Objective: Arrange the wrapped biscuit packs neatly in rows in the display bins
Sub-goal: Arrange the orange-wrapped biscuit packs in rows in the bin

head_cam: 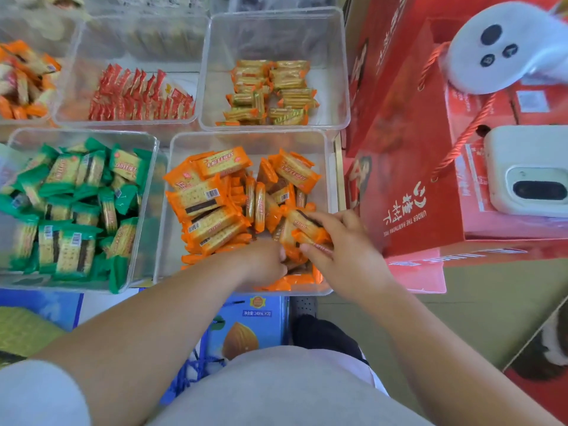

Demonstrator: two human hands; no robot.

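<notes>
**Both hands down in the orange bin**

Nearest the lens, a grey cloth garment [292, 388] across the bottom edge, with two bare forearms reaching forward from it.

At far left, a left clear plastic bin [83, 133] heaped with green-wrapped biscuit packs [70, 204], lying at all angles. Just to the right, a middle clear plastic bin [246, 138] holding orange-wrapped biscuit packs [212, 198]: several lying flat on the left side, a few standing on edge in the centre, the rest jumbled.

Left hand [264, 262] low in the near part of this bin, fingers buried among the wrappers; impossible to tell whether gripping anything. Right hand [341, 241] just beside it, thumb and fingers curled round one orange pack [307, 226] at the near right of the heap.

Behind, two more clear bins: red-wrapped packs [138, 93] standing in rows, then yellow-and-orange packs [270, 90] in two loose columns. Rightmost, a tall red cardboard gift box [415, 149] with a red rope handle, just beside the bins.
</notes>
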